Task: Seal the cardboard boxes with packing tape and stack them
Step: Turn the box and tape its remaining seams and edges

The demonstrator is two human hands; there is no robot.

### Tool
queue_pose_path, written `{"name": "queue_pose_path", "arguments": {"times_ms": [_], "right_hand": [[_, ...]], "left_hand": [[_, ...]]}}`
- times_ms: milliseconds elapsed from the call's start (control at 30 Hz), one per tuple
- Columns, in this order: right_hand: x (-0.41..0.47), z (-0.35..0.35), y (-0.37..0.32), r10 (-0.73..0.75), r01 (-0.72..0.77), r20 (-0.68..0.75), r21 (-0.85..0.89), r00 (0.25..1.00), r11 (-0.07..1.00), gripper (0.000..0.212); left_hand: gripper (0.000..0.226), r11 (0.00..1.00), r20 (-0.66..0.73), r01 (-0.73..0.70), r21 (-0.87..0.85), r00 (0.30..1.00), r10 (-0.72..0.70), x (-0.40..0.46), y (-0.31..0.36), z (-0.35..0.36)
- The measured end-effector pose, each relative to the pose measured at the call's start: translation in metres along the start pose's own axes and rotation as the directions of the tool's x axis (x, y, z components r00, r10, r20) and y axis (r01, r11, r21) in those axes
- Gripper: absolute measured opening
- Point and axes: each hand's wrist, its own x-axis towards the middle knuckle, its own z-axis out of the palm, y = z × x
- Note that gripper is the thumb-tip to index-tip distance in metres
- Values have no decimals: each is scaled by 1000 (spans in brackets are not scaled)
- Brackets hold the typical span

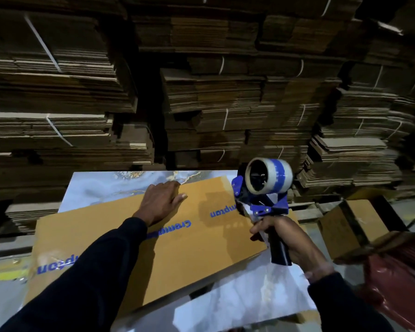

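Long brown cardboard box [153, 238] lying flat and skewed on a marbled pale table [261, 291], blue lettering across its top, clear tape over its near-left end. Left hand [162, 200] pressed flat on the box's far edge, fingers straight and spread, dark sleeve [101, 279] trailing back over the box; right hand [290, 243] curled round the dark handle of a blue tape dispenser [264, 188], held at the box's right end, roll uppermost. Behind the box, strapped bundles of flattened cartons [225, 97] piled high; right of the box, a smaller open carton [355, 224] and a red plastic chair [398, 291].
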Motion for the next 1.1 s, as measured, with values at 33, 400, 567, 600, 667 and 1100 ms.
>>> {"name": "queue_pose_path", "arguments": {"times_ms": [33, 400, 567, 600, 667, 1100], "right_hand": [[2, -2, -10, 31, -32, 32, 35, 999, 999, 41], [96, -25, -78, 229, -269, 241, 148, 943, 952, 23], [120, -18, -80, 282, -291, 242, 2, 929, 957, 20], [124, -16, -80, 289, -294, 241, -15, 927, 956, 20], [130, -12, -79, 305, -305, 241, -37, 922, 952, 20], [136, 23, -84, 228, -248, 173, 106, 958, 963, 13]], "left_hand": [[51, 998, 0, 39, -42, 999, -39, 3, 4, 1], [65, 974, 90, 53, -221, 995, -34, 47, 67, 22], [65, 936, 93, 62, -346, 995, -32, 66, 86, 25], [66, 911, 91, 76, -406, 995, -43, 70, 89, 26], [69, 826, 91, 109, -553, 993, -70, 79, 96, 29], [38, 344, 130, 167, -924, 983, -128, 130, 100, 42]]}}
